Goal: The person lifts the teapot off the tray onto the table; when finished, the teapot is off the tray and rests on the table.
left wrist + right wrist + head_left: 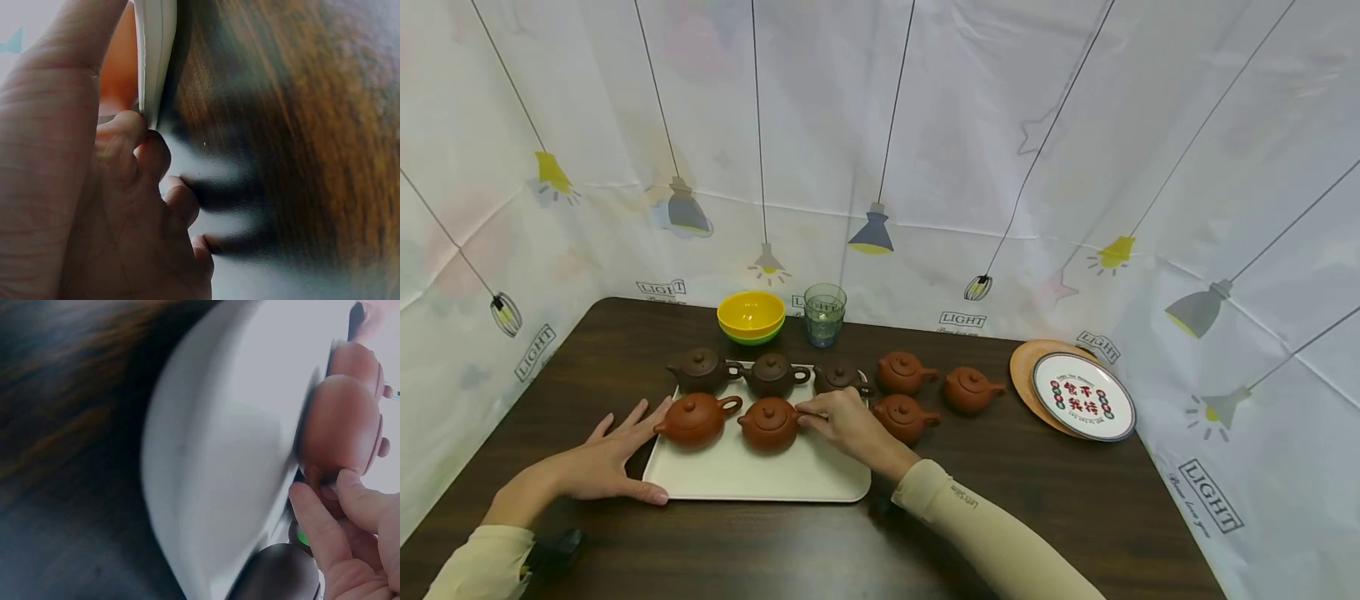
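Observation:
My right hand (853,427) pinches the handle of a reddish-brown clay teapot (768,427) between thumb and fingers. That teapot is at the middle of a cream tray (752,479); the right wrist view shows the teapot (340,425) above the tray surface, and whether it touches is unclear. Left of it on the tray is another reddish-brown teapot (695,421). Behind them stand three dark brown teapots (771,377), one partly hidden by my right hand. My left hand (598,462) has its fingers spread, the thumb and fingers touching the tray's left edge (156,56).
Right of the tray stand three more reddish-brown teapots (972,390). A round plate with red and black characters (1078,398) leans on a wooden board (1026,379) farther right. Stacked yellow and green bowls (751,315) and a green-blue cup (824,315) stand at the back.

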A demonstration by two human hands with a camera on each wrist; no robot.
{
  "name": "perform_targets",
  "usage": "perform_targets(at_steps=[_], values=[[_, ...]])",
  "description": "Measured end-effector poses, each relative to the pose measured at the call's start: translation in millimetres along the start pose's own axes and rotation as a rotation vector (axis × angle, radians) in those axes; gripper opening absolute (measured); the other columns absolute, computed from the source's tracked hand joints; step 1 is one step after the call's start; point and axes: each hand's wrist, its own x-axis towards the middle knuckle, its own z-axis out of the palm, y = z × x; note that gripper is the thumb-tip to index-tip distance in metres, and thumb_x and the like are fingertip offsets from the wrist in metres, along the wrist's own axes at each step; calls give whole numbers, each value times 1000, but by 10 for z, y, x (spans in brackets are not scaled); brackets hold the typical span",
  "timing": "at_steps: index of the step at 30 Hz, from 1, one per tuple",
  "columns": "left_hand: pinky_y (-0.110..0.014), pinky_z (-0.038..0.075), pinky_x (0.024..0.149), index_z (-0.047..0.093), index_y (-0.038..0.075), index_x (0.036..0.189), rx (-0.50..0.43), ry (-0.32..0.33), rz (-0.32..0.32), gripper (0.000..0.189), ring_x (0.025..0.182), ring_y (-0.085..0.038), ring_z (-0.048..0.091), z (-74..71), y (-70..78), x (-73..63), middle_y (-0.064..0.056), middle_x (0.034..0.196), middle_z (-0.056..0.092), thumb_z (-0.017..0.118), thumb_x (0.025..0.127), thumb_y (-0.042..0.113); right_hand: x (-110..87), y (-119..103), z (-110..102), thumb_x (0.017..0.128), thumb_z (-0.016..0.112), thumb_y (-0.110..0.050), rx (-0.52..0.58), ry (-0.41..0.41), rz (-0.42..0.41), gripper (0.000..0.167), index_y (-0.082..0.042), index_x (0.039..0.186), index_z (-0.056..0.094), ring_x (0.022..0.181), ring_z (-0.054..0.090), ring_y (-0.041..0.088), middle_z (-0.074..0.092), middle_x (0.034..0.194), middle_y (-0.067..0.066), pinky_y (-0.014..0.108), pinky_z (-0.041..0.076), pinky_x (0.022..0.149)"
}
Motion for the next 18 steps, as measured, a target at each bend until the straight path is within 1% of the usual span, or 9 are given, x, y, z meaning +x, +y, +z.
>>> perform_targets(at_steps=[3, 6, 10, 15, 18], values=[[-85, -17, 117, 1, 20, 175, -2, 0, -1, 131, 161, -61, -9, 10, -4, -1, -33, 177, 7, 90, 83, 46, -14, -8, 8, 100, 74, -11, -23, -4, -9, 23, -7, 121, 82, 99, 81, 16, 84, 112, 7, 18, 62, 78], [-85, -17, 117, 1, 20, 175, -2, 4, -6, 131, 161, -62, -9, 8, -8, 0, -33, 177, 8, 91, 82, 46, -24, -2, 23, 101, 73, -9, -49, 6, -40, 22, -6, 121, 82, 99, 82, 16, 84, 111, 7, 15, 61, 78], [-86, -17, 116, 2, 19, 175, -6, 2, -6, 131, 161, -62, -9, -2, -5, 5, -34, 177, 8, 91, 82, 45, -35, 6, 21, 102, 73, -8, -72, 22, -76, 20, -6, 119, 83, 94, 82, 15, 84, 109, 7, 11, 58, 72], [-87, -16, 116, 2, 18, 175, -15, -7, -7, 131, 161, -62, -10, -6, 14, 13, -34, 177, 7, 91, 82, 44, -55, 13, -21, 102, 73, -8, -93, 14, -100, 21, -6, 120, 82, 92, 82, 15, 85, 108, 8, 9, 57, 70], [-86, -16, 116, 2, 17, 175, -20, -9, -8, 131, 161, -62, -10, -8, 24, 14, -34, 176, 6, 92, 82, 43, -73, 17, -78, 101, 73, -8, -106, 13, -112, 21, -5, 120, 82, 92, 82, 16, 84, 109, 8, 11, 59, 70]])
